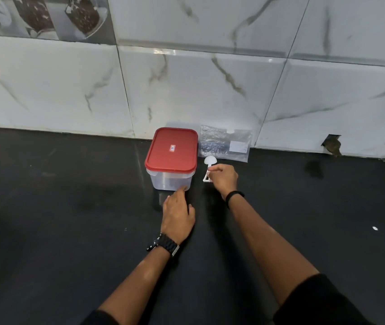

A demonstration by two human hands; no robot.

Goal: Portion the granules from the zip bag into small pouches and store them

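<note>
Both hands reached forward over the dark tabletop [69, 231]. On the left, the left hand [179, 214] lay palm down with relaxed fingers, holding nothing, its fingertips touching the lower front wall of a clear plastic container [170, 179] closed with a red lid [171, 150]. Something dark showed faintly through the container's wall (too dim to tell what). On the right, the right hand [224, 179] had its fingers curled around the handle of a white measuring scoop [209, 168]. That scoop lay with its long axis running away from the person, its round bowl pointing toward the wall and its handle end nearest the person, just beside the container's right side. Behind the scoop, a clear zip bag [225, 143] with a white label leaned against the marble-patterned wall tiles [186, 90], its long axis running left to right along the wall and its lower edge resting on the tabletop, just right of the container. A black watch [163, 245] sat on the left wrist and a black band [235, 195] on the right wrist.
</note>
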